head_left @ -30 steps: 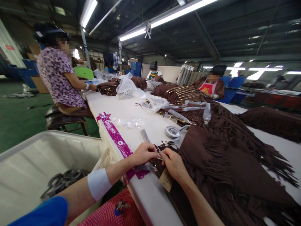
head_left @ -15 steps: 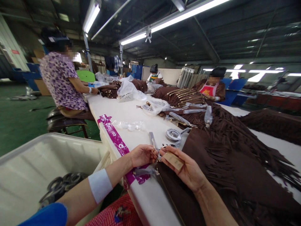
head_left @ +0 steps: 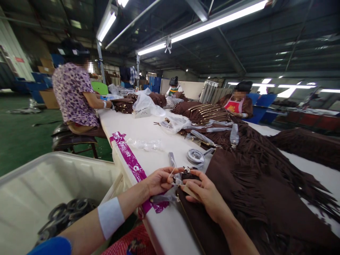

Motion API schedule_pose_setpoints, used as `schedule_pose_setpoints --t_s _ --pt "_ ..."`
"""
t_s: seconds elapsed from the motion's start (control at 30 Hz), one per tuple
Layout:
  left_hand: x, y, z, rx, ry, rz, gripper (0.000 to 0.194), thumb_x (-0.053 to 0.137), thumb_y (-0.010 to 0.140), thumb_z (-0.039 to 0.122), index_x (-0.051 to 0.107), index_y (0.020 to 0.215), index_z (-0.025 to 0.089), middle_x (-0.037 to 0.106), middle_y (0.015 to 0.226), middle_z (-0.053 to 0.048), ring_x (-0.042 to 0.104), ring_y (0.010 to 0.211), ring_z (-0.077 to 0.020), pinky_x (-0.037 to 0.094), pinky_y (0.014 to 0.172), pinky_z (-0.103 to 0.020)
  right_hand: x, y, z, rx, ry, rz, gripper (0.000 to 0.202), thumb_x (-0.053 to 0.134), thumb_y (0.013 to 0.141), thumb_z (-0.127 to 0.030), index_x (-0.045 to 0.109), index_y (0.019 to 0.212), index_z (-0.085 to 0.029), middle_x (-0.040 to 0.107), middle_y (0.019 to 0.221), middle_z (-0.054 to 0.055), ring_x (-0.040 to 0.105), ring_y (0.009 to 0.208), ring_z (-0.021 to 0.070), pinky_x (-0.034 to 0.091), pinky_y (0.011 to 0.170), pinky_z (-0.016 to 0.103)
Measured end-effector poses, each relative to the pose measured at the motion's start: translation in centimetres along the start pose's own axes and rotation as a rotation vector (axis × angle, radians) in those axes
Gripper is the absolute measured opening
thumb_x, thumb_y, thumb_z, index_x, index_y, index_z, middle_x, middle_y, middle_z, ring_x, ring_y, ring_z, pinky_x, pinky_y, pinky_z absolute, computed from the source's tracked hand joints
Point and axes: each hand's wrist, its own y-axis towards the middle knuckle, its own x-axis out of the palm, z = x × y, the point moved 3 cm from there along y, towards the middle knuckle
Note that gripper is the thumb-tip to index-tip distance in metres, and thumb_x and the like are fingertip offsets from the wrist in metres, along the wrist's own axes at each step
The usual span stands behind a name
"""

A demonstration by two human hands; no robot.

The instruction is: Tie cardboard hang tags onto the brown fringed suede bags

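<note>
A brown fringed suede piece [head_left: 255,191] lies on the white table [head_left: 143,127] in front of me. My left hand [head_left: 159,180] pinches a thin white string and a small metal fitting at the piece's near corner. My right hand [head_left: 205,193] meets it there and holds a tan cardboard tag [head_left: 189,191], now mostly hidden under its fingers. Crumpled clear plastic [head_left: 163,198] lies just below my left hand on the table's edge.
Magenta tape [head_left: 130,159] runs along the table edge. A coil of white cord [head_left: 195,156] and clear plastic bags [head_left: 146,144] lie beyond my hands. A white bin [head_left: 53,184] with dark rings stands at the left. A seated person [head_left: 75,95] and others work farther along, by stacked brown pieces [head_left: 207,111].
My right hand has turned palm down, covering the tan tag that faced up half a second ago. The left hand has pulled the white string up a little. The view has tilted slightly upward.
</note>
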Motion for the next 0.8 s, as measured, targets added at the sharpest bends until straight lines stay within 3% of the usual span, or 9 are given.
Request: schedule_pose_setpoints --t_s 0.1,0.2,0.3,0.43,0.53,0.63,0.7,0.8 --pt "0.3 -0.2 -0.2 0.027 0.128 -0.011 0.052 0.067 0.062 0.005 0.067 0.112 0.016 0.050 0.056 0.007 0.026 0.037 0.0002 0.010 0.039 -0.016 0.1 0.5 0.4 -0.114 -0.254 0.073 0.050 0.066 0.074 -0.049 0.045 0.111 -0.022 0.064 0.066 -0.003 0.064 0.047 0.0172 0.042 0.029 0.019" --pt "1.3 -0.5 -0.2 0.073 0.345 -0.024 0.051 0.074 0.064 0.018 0.067 0.114 0.015 0.062 0.069 0.001 0.043 0.039 -0.0016 0.018 0.037 -0.015 0.2 0.9 0.6 -0.252 -0.391 0.104 0.037 0.057 0.080 -0.048 0.045 0.103 -0.023 0.059 0.060 -0.007 0.052 0.034 0.0110 0.033 0.028 0.018" --pt "2.8 -0.7 0.0 0.100 0.622 -0.128 0.053 0.075 0.064 0.021 0.066 0.116 0.015 0.068 0.081 -0.003 0.059 0.050 -0.0085 0.030 0.038 -0.015 0.4 0.8 0.5 -0.390 -0.455 0.058 0.028 0.053 0.085 -0.042 0.046 0.104 -0.022 0.062 0.066 -0.005 0.049 0.036 0.0095 0.039 0.034 0.020" --pt "3.7 -0.2 0.5 0.105 0.803 -0.247 0.043 0.069 0.066 0.017 0.068 0.108 0.014 0.070 0.082 -0.003 0.061 0.058 -0.0104 0.042 0.047 -0.017 1.0 0.1 0.0 -0.499 -0.554 -0.083 0.025 0.047 0.090 -0.035 0.056 0.110 -0.022 0.065 0.077 -0.001 0.055 0.046 0.0110 0.043 0.043 0.022" --pt "3.4 0.4 0.8 0.057 0.864 -0.210 0.028 0.066 0.065 0.015 0.070 0.092 0.012 0.067 0.072 0.000 0.058 0.051 -0.0094 0.041 0.045 -0.016 1.0 -0.4 -0.8 -0.700 -0.654 -0.009 0.020 0.049 0.090 -0.033 0.066 0.091 -0.022 0.064 0.076 0.001 0.058 0.060 0.0136 0.046 0.056 0.023" --pt "2.8 0.6 0.9 0.048 0.838 -0.092 0.012 0.067 0.066 0.016 0.069 0.077 0.010 0.062 0.060 0.001 0.057 0.048 -0.0078 0.034 0.041 -0.014 0.2 -0.3 -1.3 -0.825 -0.636 0.175 0.021 0.053 0.087 -0.034 0.065 0.076 -0.021 0.064 0.085 0.004 0.060 0.081 0.0180 0.047 0.073 0.027" --pt "2.3 0.6 0.5 0.042 0.703 -0.013 0.012 0.069 0.068 0.018 0.067 0.076 0.010 0.062 0.059 0.000 0.058 0.049 -0.0082 0.033 0.039 -0.013 -0.7 0.2 -1.1 -0.749 -0.585 0.266 0.022 0.054 0.084 -0.038 0.065 0.077 -0.020 0.065 0.084 0.004 0.060 0.081 0.0194 0.047 0.074 0.028" --pt "0.7 0.8 -0.2 0.019 0.369 0.099 0.022 0.076 0.068 0.021 0.062 0.082 0.011 0.064 0.069 -0.002 0.066 0.060 -0.0124 0.036 0.040 -0.013 -1.9 0.9 -0.3 -0.552 -0.583 0.319 0.027 0.051 0.083 -0.044 0.063 0.078 -0.021 0.063 0.068 0.001 0.058 0.066 0.0188 0.046 0.063 0.028"
